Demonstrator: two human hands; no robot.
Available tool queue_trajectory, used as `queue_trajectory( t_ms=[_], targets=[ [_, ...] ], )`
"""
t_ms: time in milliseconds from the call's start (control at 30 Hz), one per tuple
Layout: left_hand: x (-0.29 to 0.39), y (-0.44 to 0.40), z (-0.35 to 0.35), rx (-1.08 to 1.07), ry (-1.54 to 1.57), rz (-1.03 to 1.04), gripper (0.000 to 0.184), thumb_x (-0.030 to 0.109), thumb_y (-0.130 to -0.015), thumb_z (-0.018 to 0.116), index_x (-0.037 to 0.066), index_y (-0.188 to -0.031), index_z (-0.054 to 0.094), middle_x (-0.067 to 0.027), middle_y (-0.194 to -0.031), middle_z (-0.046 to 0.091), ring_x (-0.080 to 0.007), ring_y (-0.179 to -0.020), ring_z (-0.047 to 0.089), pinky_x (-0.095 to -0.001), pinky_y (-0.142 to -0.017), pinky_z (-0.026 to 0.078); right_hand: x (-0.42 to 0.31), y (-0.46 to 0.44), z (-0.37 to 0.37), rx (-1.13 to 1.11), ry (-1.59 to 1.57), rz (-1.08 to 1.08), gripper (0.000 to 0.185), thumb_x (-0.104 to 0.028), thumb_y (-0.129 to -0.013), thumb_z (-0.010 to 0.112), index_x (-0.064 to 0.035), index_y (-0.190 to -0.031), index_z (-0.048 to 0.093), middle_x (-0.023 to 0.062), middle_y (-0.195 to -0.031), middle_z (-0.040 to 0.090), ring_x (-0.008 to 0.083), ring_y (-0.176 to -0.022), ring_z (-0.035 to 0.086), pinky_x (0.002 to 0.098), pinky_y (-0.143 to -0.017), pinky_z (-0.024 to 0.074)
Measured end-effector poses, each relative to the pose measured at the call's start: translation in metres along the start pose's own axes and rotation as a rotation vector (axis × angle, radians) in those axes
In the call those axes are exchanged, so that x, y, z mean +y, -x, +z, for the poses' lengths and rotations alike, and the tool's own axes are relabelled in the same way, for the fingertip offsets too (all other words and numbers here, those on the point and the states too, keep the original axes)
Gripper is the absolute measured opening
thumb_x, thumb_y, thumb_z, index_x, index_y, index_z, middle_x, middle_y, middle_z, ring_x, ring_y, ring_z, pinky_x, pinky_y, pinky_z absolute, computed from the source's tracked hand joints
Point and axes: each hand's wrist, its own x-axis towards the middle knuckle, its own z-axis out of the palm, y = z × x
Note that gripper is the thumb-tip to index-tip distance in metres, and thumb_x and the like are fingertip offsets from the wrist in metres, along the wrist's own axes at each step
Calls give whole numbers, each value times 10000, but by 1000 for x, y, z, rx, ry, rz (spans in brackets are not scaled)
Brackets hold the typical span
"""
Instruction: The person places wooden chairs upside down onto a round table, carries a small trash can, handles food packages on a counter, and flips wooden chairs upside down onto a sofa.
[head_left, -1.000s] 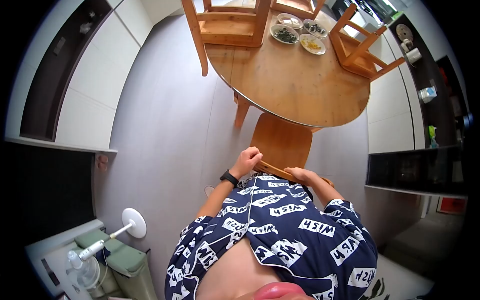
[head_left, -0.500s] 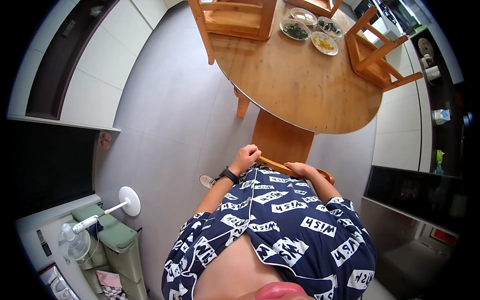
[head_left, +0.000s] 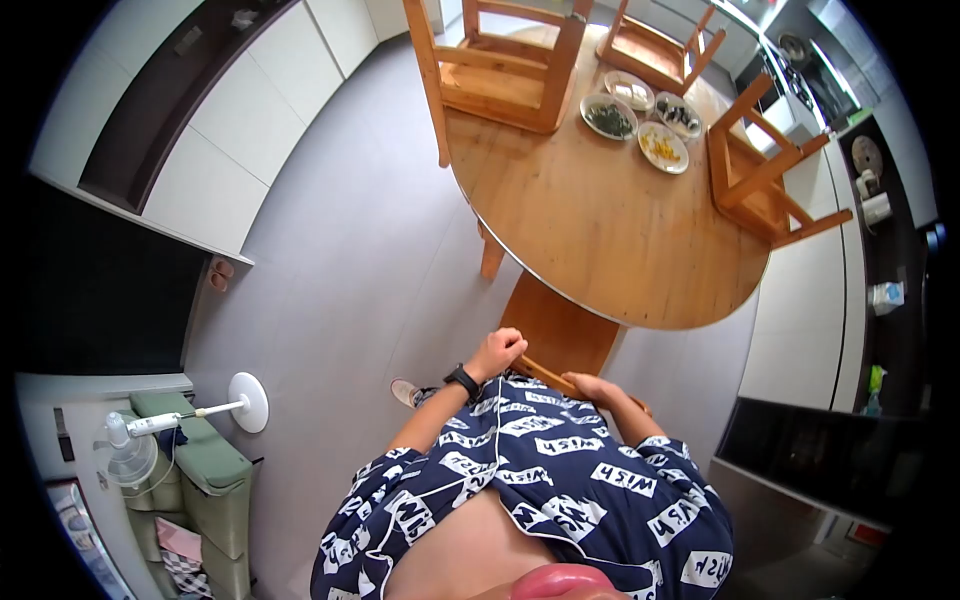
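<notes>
A wooden chair (head_left: pixel 558 322) stands right in front of me, the front of its seat under the edge of the round wooden table (head_left: pixel 610 240). My left hand (head_left: pixel 499 351), below a black wristband, is closed over the left end of the chair's back rail (head_left: pixel 545 372). Farther right on the same rail rests my right hand (head_left: pixel 592 387), its fingers curled round the wood and partly hidden. On the table's far half sit plates: dark greens (head_left: pixel 609 117), yellow food (head_left: pixel 663 148), dark pieces (head_left: pixel 679 115) and pale blocks (head_left: pixel 629 90).
Upturned stools rest on the table at left (head_left: pixel 507 85), back (head_left: pixel 655 48) and right (head_left: pixel 760 170). To my left, a white fan (head_left: pixel 135 450) stands by a green sofa (head_left: pixel 215 470). Slippers (head_left: pixel 220 273) lie near the left cabinets. A dark-topped counter runs along the right.
My view has tilted upward, so the table, plates and stools appear lower in the picture. Both hands keep their hold on the chair's back rail.
</notes>
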Motion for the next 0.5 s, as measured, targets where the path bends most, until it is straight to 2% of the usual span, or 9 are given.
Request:
queue_trajectory(
  t_ms=[100, 167, 200, 300, 333, 433, 500],
  targets=[
    [-3, 4, 7, 0, 20, -44, 256, 215, -856, 559, -7, -728, 575, -98, -666, 558, -192, -625, 541, -326, -582, 432, 21, -19, -4, -86, -127, 38, 528, -447, -899, 392, -45, -1182, 586, 118, -1153, 588, 210, -1000, 540, 342, -884, 395],
    [-3, 7, 10, -3, -15, -30, 252, 214, -857, 559, -7, -736, 580, -90, -668, 559, -178, -624, 541, -319, -581, 434, 10, 0, -6, -97, -102, 26, 502, -408, -927, 368, -38, -1214, 548, 91, -1132, 596, 161, -966, 566, 299, -848, 434],
    [-4, 8, 12, -18, 4, -69, 251, 213, -858, 560, -8, -741, 582, -83, -669, 558, -168, -628, 540, -315, -581, 433, 1, 12, -5, -82, -112, 41, 504, -408, -927, 367, -38, -1217, 550, 96, -1147, 590, 162, -979, 560, 307, -857, 429],
    [-7, 13, 17, -11, 34, -71, 258, 221, -857, 566, -14, -752, 578, -118, -680, 558, -219, -647, 553, -330, -598, 440, -1, 20, -7, -49, -15, 36, 512, -414, -925, 365, -33, -1206, 560, 102, -1133, 594, 160, -960, 564, 312, -829, 434],
    [-6, 16, 18, -20, 51, -78, 236, 207, -863, 566, -8, -769, 592, -90, -693, 576, -197, -666, 556, -319, -619, 444, 1, 20, -7, -53, -1, 31, 511, -416, -924, 368, -33, -1199, 562, 99, -1126, 597, 159, -937, 570, 311, -817, 439],
    [-15, 23, 23, -46, 214, -107, 201, 197, -862, 568, 4, -833, 616, -68, -807, 603, -171, -751, 572, -306, -688, 466, 17, 12, -7, -71, -19, 50, 501, -420, -921, 377, -34, -1177, 570, 92, -1099, 608, 156, -874, 587, 305, -784, 452],
    [-22, 34, 21, 76, 466, -134, 198, 175, -858, 564, 16, -964, 616, -71, -974, 588, -176, -900, 575, -303, -819, 467, 32, -1, -8, -84, -97, 94, 489, -419, -920, 383, -40, -1161, 574, 88, -1075, 618, 154, -836, 594, 299, -765, 459]
  ],
)
